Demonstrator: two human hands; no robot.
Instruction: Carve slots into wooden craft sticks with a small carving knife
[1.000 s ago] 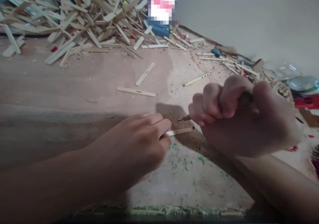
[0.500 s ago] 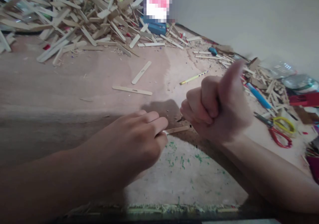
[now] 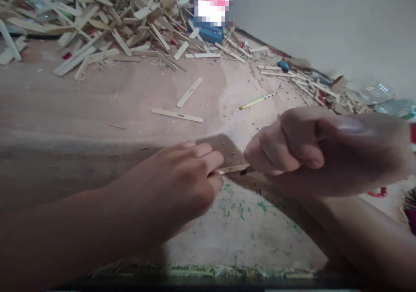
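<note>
The left hand (image 3: 182,183) lies low on the desk (image 3: 97,110). Its fingertips pinch one end of a small wooden stick (image 3: 234,169) and press it flat on the desk. The other end of the stick pokes out to the right.

The right hand (image 3: 305,153) is closed in a tight fist. It sits just beside the free end of the stick, almost touching it. The fist is blurry, so I cannot tell if something is inside it.

Green paint spots (image 3: 240,209) mark the desk just in front of the hands. Two loose sticks (image 3: 177,115) lie farther back, and a yellow pencil (image 3: 257,101) lies to their right. A big pile of sticks (image 3: 97,14) fills the far left corner. A blue box (image 3: 209,33) sits behind it by the grey wall (image 3: 325,19).
</note>
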